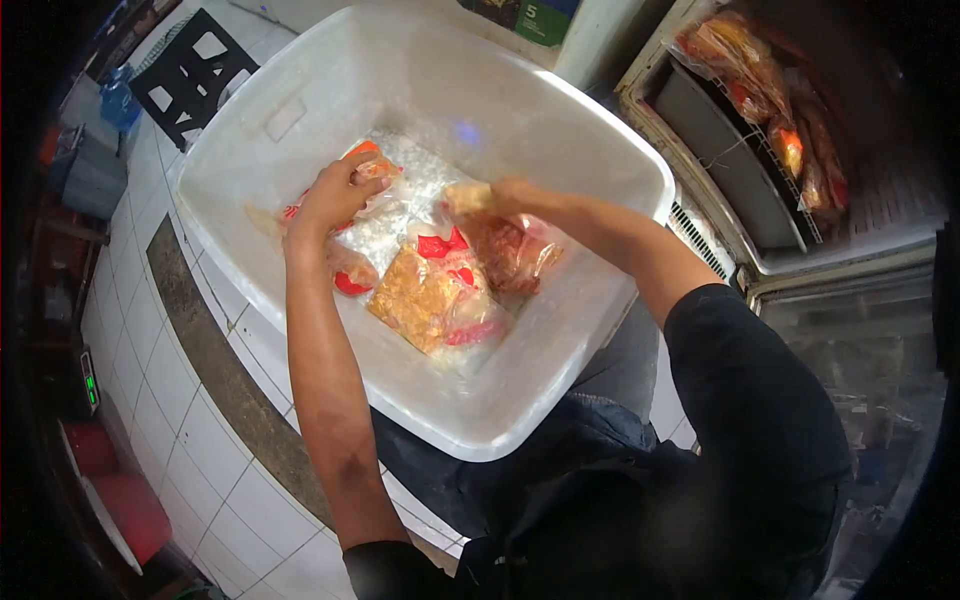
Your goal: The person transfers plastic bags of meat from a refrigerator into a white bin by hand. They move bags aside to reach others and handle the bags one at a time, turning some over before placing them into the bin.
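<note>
A large white plastic tub (575,110) stands in front of me with several clear bags of food inside. At the tub's far left, my left hand (338,195) has its fingers and thumb closed on a clear plastic bag with orange print (378,158). My right hand (480,198) is blurred and reaches in near a bag of reddish-brown food (505,250); its fingers do not show clearly. Closer to me lies a bag of golden-brown food with red print (425,295). Another red-marked bag (350,275) rests below my left wrist.
At right, an open freezer or fridge (740,240) holds more bagged food (740,60) on a wire rack. A black plastic chair or stool (195,75) stands at upper left on white tiles (240,500). Red round seats or tubs (130,515) are at lower left.
</note>
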Demonstrator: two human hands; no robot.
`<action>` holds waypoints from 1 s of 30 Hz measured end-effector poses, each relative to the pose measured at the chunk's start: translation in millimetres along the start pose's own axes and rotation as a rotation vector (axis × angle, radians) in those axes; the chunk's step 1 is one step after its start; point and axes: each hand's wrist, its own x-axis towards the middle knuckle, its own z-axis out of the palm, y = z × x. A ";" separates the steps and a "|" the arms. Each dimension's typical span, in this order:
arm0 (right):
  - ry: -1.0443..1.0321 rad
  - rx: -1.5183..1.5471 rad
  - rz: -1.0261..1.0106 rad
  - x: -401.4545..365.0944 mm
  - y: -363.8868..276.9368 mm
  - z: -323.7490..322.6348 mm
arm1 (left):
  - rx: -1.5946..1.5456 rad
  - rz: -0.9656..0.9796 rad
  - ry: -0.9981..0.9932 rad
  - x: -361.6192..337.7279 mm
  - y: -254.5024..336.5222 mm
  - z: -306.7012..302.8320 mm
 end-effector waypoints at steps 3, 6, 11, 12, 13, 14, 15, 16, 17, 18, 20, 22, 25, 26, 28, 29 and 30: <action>0.160 0.006 -0.038 20.1 4.4 -27.7 | -0.025 -0.016 -0.034 -0.5 1.0 -1.4; 0.075 -0.026 -0.106 28.1 4.7 -18.3 | -0.037 -0.041 -0.047 -5.3 5.0 -2.5; -0.544 -0.369 -0.128 19.2 33.1 46.3 | -0.026 -0.052 -0.059 -5.3 -2.2 0.2; -0.585 -0.292 -0.105 10.7 31.3 61.4 | -0.014 -0.102 -0.087 -6.2 3.1 0.3; -0.605 -0.181 -0.085 3.4 24.8 69.6 | -0.004 -0.153 -0.115 -6.6 5.1 -1.3; -0.617 -0.111 -0.093 -0.6 14.3 76.5 | 0.016 -0.144 -0.109 -5.8 3.2 -3.8; -0.631 -0.049 -0.103 -2.4 4.5 81.4 | 0.030 -0.136 -0.105 -4.9 1.3 -2.9; -0.645 0.001 -0.110 -2.2 -1.7 84.2 | 0.041 -0.129 -0.104 -4.1 -0.8 0.1; -0.662 0.033 -0.121 -1.5 -6.2 84.8 | 0.052 -0.113 -0.103 -1.4 -5.8 2.2; -0.678 0.059 -0.127 -1.2 -9.4 84.0 | 0.060 -0.098 -0.097 1.6 -12.9 3.4; -0.709 0.081 -0.135 -0.1 -8.8 86.7 | 0.051 -0.124 -0.106 -1.5 -14.6 1.9; -0.730 0.079 -0.122 -4.4 1.7 84.8 | 0.022 -0.184 -0.135 -1.4 -8.1 -0.3; -0.737 0.040 -0.085 -4.7 25.1 68.5 | 0.180 -0.087 -0.078 1.7 -18.1 2.2; -0.738 0.022 -0.065 1.2 38.6 55.4 | 0.141 -0.104 -0.077 1.6 -13.9 0.0; -0.726 -0.001 -0.048 25.7 61.2 30.0 | 0.067 -0.136 -0.097 -0.2 -6.4 1.0; -0.698 0.028 -0.052 39.4 69.2 18.1 | 0.071 -0.111 -0.126 -1.0 -7.5 4.4; -0.642 0.114 -0.064 47.4 69.8 8.1 | 0.079 -0.084 -0.148 -0.1 -11.0 5.8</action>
